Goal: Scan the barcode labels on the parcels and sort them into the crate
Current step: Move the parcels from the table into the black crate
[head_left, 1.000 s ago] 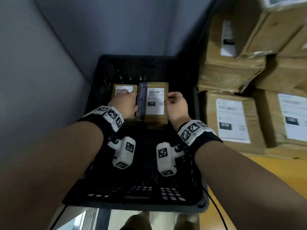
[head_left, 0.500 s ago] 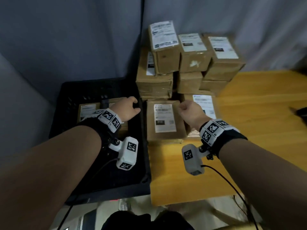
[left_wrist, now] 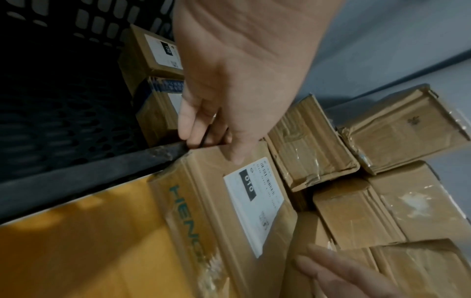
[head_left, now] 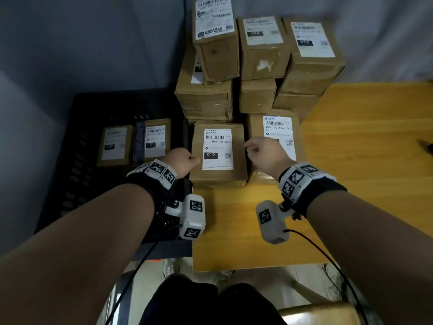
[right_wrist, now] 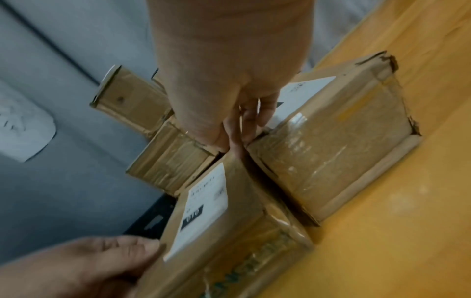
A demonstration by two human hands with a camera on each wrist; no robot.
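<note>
A brown parcel with a white "010" label (head_left: pixel 218 150) (left_wrist: pixel 229 201) (right_wrist: pixel 229 211) lies flat on the yellow table (head_left: pixel 351 148), right against the black crate (head_left: pixel 77 160). My left hand (head_left: pixel 181 160) (left_wrist: pixel 211 145) holds its left edge, with the thumb on top and the fingers down between the parcel and the crate rim (left_wrist: pixel 76 171). My right hand (head_left: pixel 257 150) (right_wrist: pixel 239 139) holds its right edge, fingers pushed into the gap beside the neighbouring "150" parcel (head_left: pixel 281 127) (right_wrist: pixel 331 141). Two labelled parcels (head_left: pixel 114 146) (head_left: pixel 154 141) lie in the crate.
A stack of several taped cardboard parcels (head_left: pixel 257 55) stands behind the "010" parcel against the grey wall. The table's bare wood stretches to the right and toward me. A dark object (head_left: pixel 426 146) shows at the far right edge. Cables hang from both wrists.
Both hands left the parcel in the crate and moved right to the "010" parcel on the table. The head view swung right and pulled back.
</note>
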